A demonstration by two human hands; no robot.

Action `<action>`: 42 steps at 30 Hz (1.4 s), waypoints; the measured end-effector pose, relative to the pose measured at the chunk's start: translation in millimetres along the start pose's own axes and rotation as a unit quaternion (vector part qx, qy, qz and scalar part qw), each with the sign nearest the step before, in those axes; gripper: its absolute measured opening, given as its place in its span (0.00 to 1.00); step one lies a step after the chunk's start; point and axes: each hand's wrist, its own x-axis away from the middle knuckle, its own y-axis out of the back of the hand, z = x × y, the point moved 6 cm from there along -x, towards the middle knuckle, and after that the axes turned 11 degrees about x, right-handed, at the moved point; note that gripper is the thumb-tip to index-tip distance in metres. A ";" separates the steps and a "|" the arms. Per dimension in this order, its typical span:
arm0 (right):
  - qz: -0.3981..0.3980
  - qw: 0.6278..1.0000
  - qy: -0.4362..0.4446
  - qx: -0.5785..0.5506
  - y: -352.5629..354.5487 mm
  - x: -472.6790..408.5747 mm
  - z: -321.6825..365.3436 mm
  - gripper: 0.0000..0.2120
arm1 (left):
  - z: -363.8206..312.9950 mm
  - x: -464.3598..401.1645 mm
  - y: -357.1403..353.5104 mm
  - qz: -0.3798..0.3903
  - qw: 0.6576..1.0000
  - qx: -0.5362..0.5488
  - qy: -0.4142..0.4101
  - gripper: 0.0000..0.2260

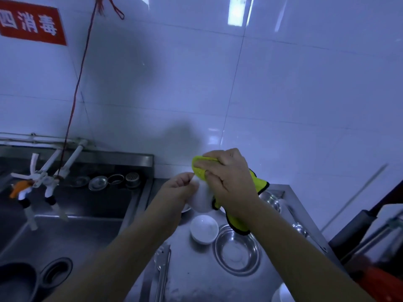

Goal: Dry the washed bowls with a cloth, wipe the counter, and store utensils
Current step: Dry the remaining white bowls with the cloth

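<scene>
— Yellow microfibre with a black hem: that is the cloth (239,205), and the right hand (229,182) is clenched on it, fingers curled over the bunched upper fold, the loose end hanging down below the wrist.

— And the other hand?

— The left hand (177,192) grips a white bowl (202,199), smooth and glazed, held up in the air above the counter (196,280) and tilted, its outside towards the camera. Thumb and fingers close on its rim edge. The cloth is pressed against the bowl's upper side.

— What lies below?

— A second white bowl (204,229) stands upright on the steel counter. Just beside it, to the right, sits a shallow round metal bowl (237,250), polished and reflective. Another metal bowl (271,200) sits further back, partly hidden by the right forearm. Metal tongs (162,273) lie lengthwise near the counter's left edge.

— The surroundings?

— A deep stainless sink (65,225) on the left, with a round drain and white plastic taps (50,175) over it. Strainer parts rest on the sink's back ledge. Glossy white tiles (283,94) behind. A red sign (32,22) is fixed at the upper left.
</scene>
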 end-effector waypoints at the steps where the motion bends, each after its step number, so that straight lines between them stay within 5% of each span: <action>1: 0.012 0.999 0.011 0.033 -3.2 0.8 4.3 0.15 | 2.3 1.4 2.3 -0.006 1.000 -0.011 0.004 0.11; 6: 0.047 0.990 -0.106 -0.084 -13.8 19.2 -13.5 0.17 | 11.9 6.5 11.6 -0.008 0.999 -0.031 0.029 0.08; 10: 0.024 0.929 -0.288 -0.232 -19.7 53.5 -41.4 0.17 | 24.6 9.7 12.4 0.033 0.998 -0.041 0.039 0.08; 14: -0.024 0.882 -0.370 -0.290 -14.1 98.4 -49.2 0.18 | 40.2 14.9 6.0 0.077 0.994 -0.044 0.056 0.09; 17: -0.049 0.868 -0.418 -0.266 -3.5 138.8 -55.1 0.24 | 56.1 17.0 -0.7 0.124 0.988 -0.039 0.078 0.10; 22: -0.120 0.810 -0.550 -0.164 22.8 227.9 -74.9 0.13 | 75.1 5.7 2.8 0.123 0.988 -0.075 0.061 0.09; 29: -0.145 0.796 -0.571 -0.143 30.9 270.9 -82.6 0.17 | 122.1 -3.8 42.2 0.114 0.959 -0.252 0.069 0.06; 32: -0.126 0.798 -0.565 -0.167 15.8 271.7 -92.3 0.15 | 153.8 -1.8 64.7 0.112 0.918 -0.374 0.067 0.04; 36: -0.087 0.788 -0.572 -0.209 -8.1 272.9 -111.0 0.13 | 195.6 2.9 93.6 0.088 0.817 -0.569 0.042 0.05; 42: -0.043 0.786 -0.557 -0.263 -32.2 265.6 -143.0 0.18 | 248.5 9.4 100.5 0.104 0.725 -0.680 0.024 0.14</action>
